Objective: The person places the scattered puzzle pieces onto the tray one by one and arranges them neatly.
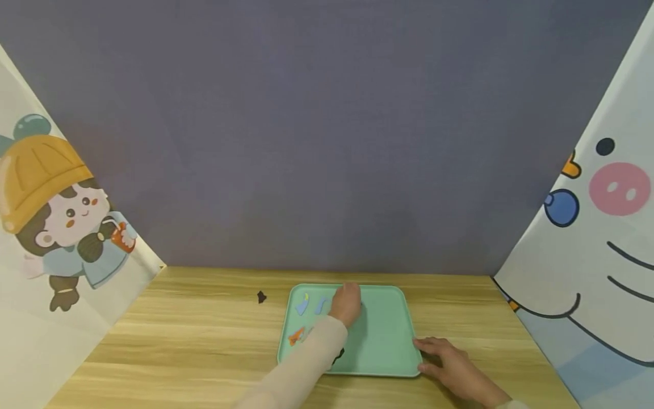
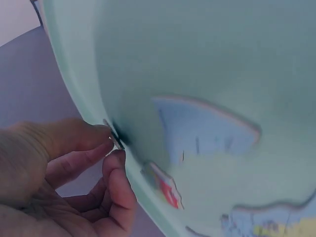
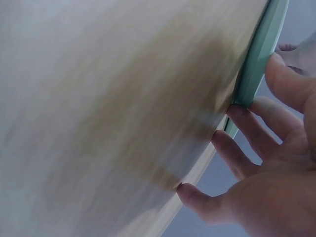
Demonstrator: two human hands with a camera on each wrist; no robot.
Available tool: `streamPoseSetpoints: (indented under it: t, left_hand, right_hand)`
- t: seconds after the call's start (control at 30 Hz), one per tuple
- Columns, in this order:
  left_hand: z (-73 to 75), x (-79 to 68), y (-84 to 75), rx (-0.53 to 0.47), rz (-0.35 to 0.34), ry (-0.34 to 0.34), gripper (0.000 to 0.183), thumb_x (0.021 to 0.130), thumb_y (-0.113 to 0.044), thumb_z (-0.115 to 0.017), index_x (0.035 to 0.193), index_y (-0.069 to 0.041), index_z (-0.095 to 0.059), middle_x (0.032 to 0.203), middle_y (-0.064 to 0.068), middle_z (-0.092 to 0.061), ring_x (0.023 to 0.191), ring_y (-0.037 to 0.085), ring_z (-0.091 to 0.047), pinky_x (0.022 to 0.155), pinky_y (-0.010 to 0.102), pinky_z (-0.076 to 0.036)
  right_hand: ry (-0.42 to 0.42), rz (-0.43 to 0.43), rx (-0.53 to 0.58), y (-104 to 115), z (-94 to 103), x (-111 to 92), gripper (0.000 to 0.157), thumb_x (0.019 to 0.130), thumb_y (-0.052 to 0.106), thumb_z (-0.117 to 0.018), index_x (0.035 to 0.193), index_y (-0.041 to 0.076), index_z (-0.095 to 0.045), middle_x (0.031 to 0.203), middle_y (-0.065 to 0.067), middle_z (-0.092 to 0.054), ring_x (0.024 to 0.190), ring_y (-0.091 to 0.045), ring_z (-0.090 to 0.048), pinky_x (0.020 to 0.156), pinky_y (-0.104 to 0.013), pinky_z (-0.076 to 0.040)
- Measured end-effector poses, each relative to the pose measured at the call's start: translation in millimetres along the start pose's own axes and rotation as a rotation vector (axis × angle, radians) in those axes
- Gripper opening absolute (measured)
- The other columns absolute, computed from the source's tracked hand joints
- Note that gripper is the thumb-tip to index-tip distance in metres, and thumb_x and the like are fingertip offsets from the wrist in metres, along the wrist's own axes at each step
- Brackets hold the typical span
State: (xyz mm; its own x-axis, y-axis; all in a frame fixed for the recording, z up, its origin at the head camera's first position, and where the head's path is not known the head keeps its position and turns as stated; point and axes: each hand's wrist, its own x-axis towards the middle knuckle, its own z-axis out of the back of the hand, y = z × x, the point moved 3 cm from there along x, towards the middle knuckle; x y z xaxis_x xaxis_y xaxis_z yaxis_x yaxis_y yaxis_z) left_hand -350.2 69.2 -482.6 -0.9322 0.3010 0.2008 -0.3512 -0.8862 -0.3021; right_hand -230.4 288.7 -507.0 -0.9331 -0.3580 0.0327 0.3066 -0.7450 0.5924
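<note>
My left hand (image 1: 347,304) reaches over the mint-green tray (image 1: 385,329) near its far edge. In the left wrist view, thumb and fingertips pinch a small thin flat piece (image 2: 115,135), seen nearly edge-on, so its picture is hidden. Close by in the tray lie a pale blue piece (image 2: 202,126) with a curved edge and a small piece with red (image 2: 166,185). At the tray's near right corner, my right hand (image 1: 455,363) touches the rim with thumb and fingers spread; other fingertips reach the tabletop in the right wrist view.
On the tray's left side lie a blue-and-yellow piece (image 1: 302,305), a blue piece (image 1: 321,305) and an orange piece (image 1: 296,336). A dark piece (image 1: 339,355) shows beside the sleeve. Left of the tray, another dark piece (image 1: 261,297) lies on the wooden table (image 1: 204,341).
</note>
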Motion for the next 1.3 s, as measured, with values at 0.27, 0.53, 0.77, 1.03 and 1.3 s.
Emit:
streamPoseSetpoints:
  t: [0.27,0.53,0.77,1.03,1.3]
  left_hand:
    - [0.5,-1.5,1.6,0.058,-0.03,0.009,0.021,0.081,0.003,-0.064,0.063,-0.007,-0.059,0.065,0.007,-0.061,0.061,0.023,-0.061,0.048,0.031,-0.048]
    - [18.5,-7.0,22.6,-0.064,-0.053,0.004,0.018,0.081,-0.007,-0.069,0.067,-0.007,-0.058,0.063,0.001,-0.055,0.055,0.013,-0.046,0.047,0.028,-0.04]
    - [40.1,-13.8,50.3,-0.144,-0.007,-0.003,0.007,0.08,-0.005,-0.066,0.074,-0.005,-0.062,0.068,0.0,-0.058,0.059,0.013,-0.051,0.05,0.028,-0.042]
    - [63.2,-28.7,88.4,-0.177,0.064,-0.025,0.024,0.082,-0.008,-0.069,0.103,0.005,-0.066,0.101,0.02,-0.066,0.067,0.022,-0.059,0.056,0.031,-0.049]
    - [78.3,-43.8,142.6,-0.139,0.161,-0.104,0.036,0.078,-0.007,-0.069,0.11,0.008,-0.062,0.104,0.026,-0.061,0.093,0.04,-0.059,0.073,0.046,-0.051]
  right_hand:
    - [0.005,-0.004,-0.011,2.0,-4.3,4.7,0.057,0.084,0.038,-0.067,0.129,0.003,-0.057,0.13,-0.016,-0.053,0.12,-0.042,-0.044,0.09,-0.067,-0.032]
    - [0.02,-0.004,-0.004,3.7,-4.9,6.0,0.057,0.085,0.037,-0.067,0.129,0.003,-0.056,0.13,-0.017,-0.053,0.12,-0.043,-0.043,0.091,-0.065,-0.033]
    - [0.025,-0.021,0.003,4.4,-2.5,3.8,0.057,0.084,0.035,-0.068,0.129,0.003,-0.056,0.13,-0.018,-0.052,0.12,-0.044,-0.043,0.091,-0.065,-0.033]
    - [0.025,-0.036,0.01,3.0,-0.5,1.4,0.057,0.084,0.036,-0.068,0.129,0.003,-0.056,0.13,-0.019,-0.052,0.119,-0.043,-0.044,0.09,-0.064,-0.036]
    - [0.029,-0.076,-0.016,0.1,-1.2,2.1,0.058,0.082,0.037,-0.069,0.129,0.006,-0.057,0.129,-0.015,-0.054,0.12,-0.042,-0.044,0.085,-0.072,-0.029]
